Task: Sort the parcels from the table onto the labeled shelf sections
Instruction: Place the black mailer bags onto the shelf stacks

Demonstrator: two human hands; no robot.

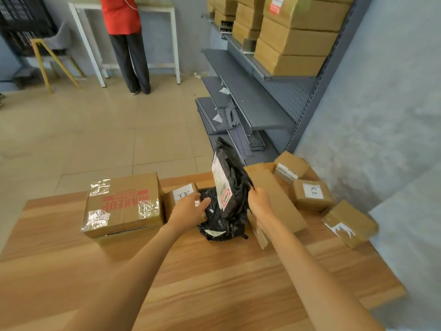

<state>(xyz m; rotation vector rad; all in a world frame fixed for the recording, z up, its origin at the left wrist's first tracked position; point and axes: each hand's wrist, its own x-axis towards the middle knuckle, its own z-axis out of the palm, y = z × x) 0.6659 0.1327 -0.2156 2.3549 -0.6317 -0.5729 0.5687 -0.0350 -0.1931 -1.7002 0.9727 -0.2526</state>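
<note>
On the worktop (214, 271), a black bag (230, 187) stands upright.
Right hand (259, 204) pinches its edge; left hand (191, 207), grip wide, touches its base.

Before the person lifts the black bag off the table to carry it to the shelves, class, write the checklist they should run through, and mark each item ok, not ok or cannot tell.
1. Right hand has hold of the black bag: ok, fingers pinch its right edge.
2. Left hand supports the bag: cannot tell, open fingers reach its lower left, contact unclear.
3. Shipping label faces the person: ok, but the print is too small to read here.
4. Bag is free of neighbouring parcels: not ok, it stands against the long flat box and a small labelled box.
5. Shelf has open space: ok, the grey middle level is bare.
6. Section labels match: cannot tell.
</note>
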